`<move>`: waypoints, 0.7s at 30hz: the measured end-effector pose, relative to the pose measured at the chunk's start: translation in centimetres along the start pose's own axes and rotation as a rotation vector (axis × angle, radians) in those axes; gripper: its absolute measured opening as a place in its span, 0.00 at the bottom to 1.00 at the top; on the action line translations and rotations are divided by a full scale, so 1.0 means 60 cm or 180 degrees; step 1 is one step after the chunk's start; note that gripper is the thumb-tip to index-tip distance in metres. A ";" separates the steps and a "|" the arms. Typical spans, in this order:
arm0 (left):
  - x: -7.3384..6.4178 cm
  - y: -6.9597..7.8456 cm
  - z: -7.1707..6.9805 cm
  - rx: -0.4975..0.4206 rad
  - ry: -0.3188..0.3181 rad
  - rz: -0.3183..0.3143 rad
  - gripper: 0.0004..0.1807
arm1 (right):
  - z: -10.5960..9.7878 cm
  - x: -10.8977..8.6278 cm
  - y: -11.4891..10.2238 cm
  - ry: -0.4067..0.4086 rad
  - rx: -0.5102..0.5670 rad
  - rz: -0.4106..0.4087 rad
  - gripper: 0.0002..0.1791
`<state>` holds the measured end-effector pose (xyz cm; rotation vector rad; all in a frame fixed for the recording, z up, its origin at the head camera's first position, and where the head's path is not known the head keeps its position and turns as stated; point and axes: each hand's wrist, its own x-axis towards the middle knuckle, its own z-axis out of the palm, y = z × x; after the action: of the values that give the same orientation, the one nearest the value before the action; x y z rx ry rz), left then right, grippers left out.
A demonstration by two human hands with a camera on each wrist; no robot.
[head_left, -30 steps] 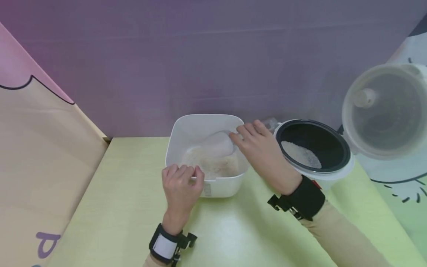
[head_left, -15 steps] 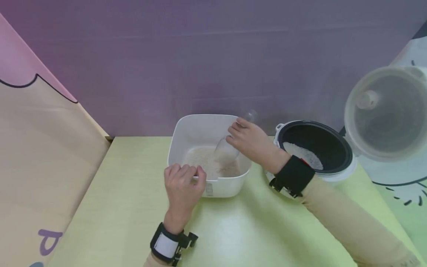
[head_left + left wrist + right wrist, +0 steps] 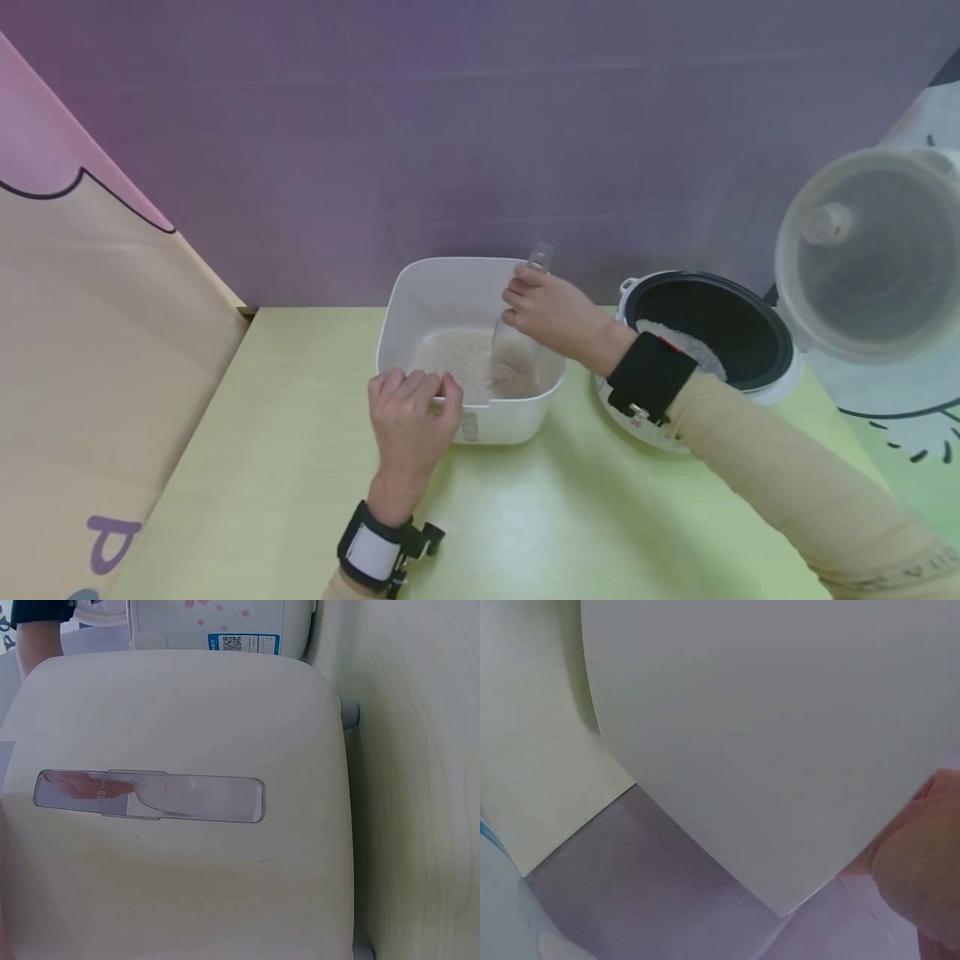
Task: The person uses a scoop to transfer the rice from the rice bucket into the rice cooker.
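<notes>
"Head view: what is each hand doing?"

"The left hand (image 3: 414,417) grips the near rim of a white plastic bin (image 3: 506,425), knuckles up; its fingertips are out of sight. The right hand (image 3: 551,312) holds a clear scoop (image 3: 514,343) inside the bin, on its right side, with the handle poking up past the fingers."

"Is the scoop in the rice?"

"Its lower end is down at the rice (image 3: 450,354). Being see-through, it blurs into the grains, so I can't tell how deep it goes or how full it is."

"And the rice cooker (image 3: 645,433)?"

"Just right of the bin, lid (image 3: 870,250) up and cut off by the frame edge. More rice (image 3: 697,350) lies in its black inner pot (image 3: 738,333), partly covered by the right wristband (image 3: 651,377)."

"Do the wrist views help?"

"Little. The left one is mostly bin wall, with a clear window strip (image 3: 150,796) and a slice of cooker bearing a QR label (image 3: 244,643). In the right one, the wall blocks nearly everything; part of a hand shows at the edge, its grip hidden."
</notes>
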<state>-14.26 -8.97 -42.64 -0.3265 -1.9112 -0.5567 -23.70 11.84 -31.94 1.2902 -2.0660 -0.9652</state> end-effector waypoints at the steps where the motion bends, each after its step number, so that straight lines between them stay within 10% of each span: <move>1: 0.000 0.000 0.000 0.0000 0.0001 0.0000 0.16 | -0.001 0.000 0.001 -0.0017 0.0064 0.0001 0.10; 10: -0.002 -0.004 0.002 -0.0001 -0.0014 0.0013 0.16 | -0.024 -0.001 0.004 -0.0381 0.0708 -0.0058 0.14; 21: -0.001 -0.002 0.001 0.0024 -0.0064 0.0016 0.16 | -0.050 -0.002 -0.010 -0.0388 0.0639 -0.0012 0.12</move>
<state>-14.32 -9.05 -42.76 -0.3331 -1.9310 -0.5448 -21.14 10.90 -30.56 1.3649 -2.3038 -0.8754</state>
